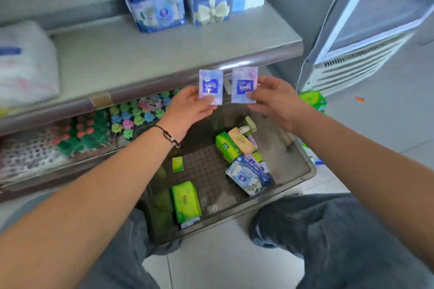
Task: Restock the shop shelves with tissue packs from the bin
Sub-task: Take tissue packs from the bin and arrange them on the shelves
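Note:
My left hand point(187, 107) pinches a small blue Tempo tissue pack point(210, 85), its label upside down. My right hand point(277, 101) pinches a second small pack point(244, 84), pink and blue, label upright. Both packs are held side by side above the dark bin point(303, 164), just in front of the grey shelf point(141, 54). The bin on the floor holds several tissue packs: green ones point(185, 202), an orange one point(240, 141) and a blue-white bundle point(249, 177). At the back of the shelf stand three blue tissue bundles point(157, 7).
A white plastic-wrapped bundle point(25, 63) lies on the shelf's left end. The lower shelf carries colourful small items point(131, 115). A white fridge point(366, 30) stands at the right, with a green pack point(313, 99) at its foot. My knees flank the bin.

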Demonstrator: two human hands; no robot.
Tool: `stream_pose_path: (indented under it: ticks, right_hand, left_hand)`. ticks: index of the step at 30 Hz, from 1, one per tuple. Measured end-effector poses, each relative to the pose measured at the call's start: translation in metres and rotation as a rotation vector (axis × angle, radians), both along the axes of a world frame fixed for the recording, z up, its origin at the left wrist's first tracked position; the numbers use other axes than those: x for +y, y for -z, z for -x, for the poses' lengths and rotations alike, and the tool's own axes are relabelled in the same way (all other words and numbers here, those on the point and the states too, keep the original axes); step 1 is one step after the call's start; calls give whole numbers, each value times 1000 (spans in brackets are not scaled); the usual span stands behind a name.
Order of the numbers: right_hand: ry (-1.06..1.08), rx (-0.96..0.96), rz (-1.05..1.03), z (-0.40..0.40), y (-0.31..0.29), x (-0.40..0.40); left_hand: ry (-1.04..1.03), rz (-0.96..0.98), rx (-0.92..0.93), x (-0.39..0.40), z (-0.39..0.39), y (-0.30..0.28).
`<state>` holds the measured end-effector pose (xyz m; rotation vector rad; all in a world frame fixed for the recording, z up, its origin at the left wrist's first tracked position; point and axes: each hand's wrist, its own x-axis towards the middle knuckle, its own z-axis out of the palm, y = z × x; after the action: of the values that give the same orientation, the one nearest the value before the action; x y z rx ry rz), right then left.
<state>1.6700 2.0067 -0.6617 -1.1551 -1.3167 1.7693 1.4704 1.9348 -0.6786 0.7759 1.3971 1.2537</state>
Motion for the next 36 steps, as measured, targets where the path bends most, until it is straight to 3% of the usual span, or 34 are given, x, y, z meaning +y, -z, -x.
stream_pose_path:
  ticks: [9,14,26,36]
  right_hand:
    - [-27,200,-263,-7,-162,-14]
    - [-30,222,-371,-15,-221,-29]
    - [-25,97,-581,-27,-316,-38]
    - [10,184,-599,-21,-349,-52]
  left_hand:
    - [4,-342,32,-9,-21,-171]
    - [4,-456,70,-19,-27,-232]
    - [7,-555,129,-39,-11,-303]
    - [132,-594,263,-43,-19,-322]
